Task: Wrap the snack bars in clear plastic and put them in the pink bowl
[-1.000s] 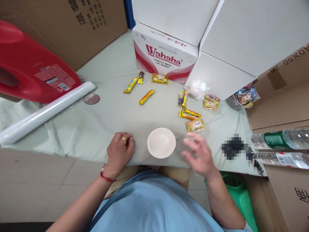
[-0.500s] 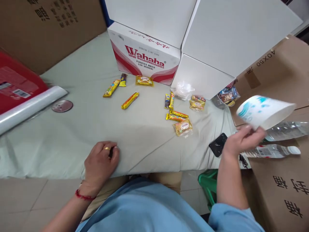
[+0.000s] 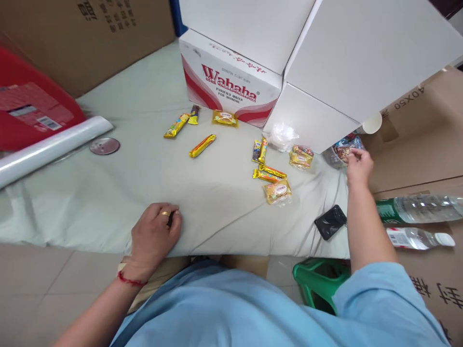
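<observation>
My left hand (image 3: pixel 155 233) rests on the cloth near the table's front edge, its fingers curled in. A dark spot shows between thumb and fingers; what it is, if anything, I cannot make out. At the right end of the table my right hand (image 3: pixel 360 166) is pinched at the edge of a colourful snack packet (image 3: pixel 344 148), beside the white box. Just behind the packet, partly hidden by the box, is a white paper cup (image 3: pixel 372 124). Wrapped bars (image 3: pixel 269 176) and yellow-wrapped cakes (image 3: pixel 278 191) lie left of my right arm.
A Wahaha carton (image 3: pixel 231 86) stands at the back. Crumpled clear plastic (image 3: pixel 282 136) lies before the white box (image 3: pixel 318 115). At left are a plastic roll (image 3: pixel 54 149), a round disc (image 3: pixel 104 145) and a red container (image 3: pixel 36 101). A black phone-like object (image 3: pixel 330 222) and bottles (image 3: pixel 415 238) lie at right.
My right hand has let go of the paper cup, which now sits behind the snack packet, and has moved back to the packet. My left hand stays put. The view has shifted slightly.
</observation>
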The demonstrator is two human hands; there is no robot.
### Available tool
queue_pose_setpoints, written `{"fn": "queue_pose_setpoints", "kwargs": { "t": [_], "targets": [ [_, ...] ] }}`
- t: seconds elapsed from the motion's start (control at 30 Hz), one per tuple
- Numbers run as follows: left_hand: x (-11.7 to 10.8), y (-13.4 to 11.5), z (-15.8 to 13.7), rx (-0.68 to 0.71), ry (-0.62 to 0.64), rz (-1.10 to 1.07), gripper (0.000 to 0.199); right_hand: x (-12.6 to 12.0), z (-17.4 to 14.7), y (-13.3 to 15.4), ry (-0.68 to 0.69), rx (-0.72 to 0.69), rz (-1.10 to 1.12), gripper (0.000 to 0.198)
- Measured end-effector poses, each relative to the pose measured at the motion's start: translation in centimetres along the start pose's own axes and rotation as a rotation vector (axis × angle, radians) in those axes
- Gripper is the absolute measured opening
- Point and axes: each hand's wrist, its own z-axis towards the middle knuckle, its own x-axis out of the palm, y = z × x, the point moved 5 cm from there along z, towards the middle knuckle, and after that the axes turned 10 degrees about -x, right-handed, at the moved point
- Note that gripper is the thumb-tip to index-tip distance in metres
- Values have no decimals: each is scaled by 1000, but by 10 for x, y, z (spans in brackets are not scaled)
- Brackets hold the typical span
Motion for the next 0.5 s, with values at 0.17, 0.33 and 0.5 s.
{"fn": "queue_pose_setpoints", "kwargs": {
  "t": [0.17, 0.33, 0.5],
  "targets": [
    [0, -2, 1, 69, -11, 32, 28, 24, -120, -10, 112, 248, 93, 26],
    [-1, -2, 0, 102, -48, 23, 27, 33, -138, -4, 243, 428, 91, 31],
    [0, -2, -2, 101, -62, 18, 26, 44, -124, 14, 283, 350, 72, 35]
  ]
}}
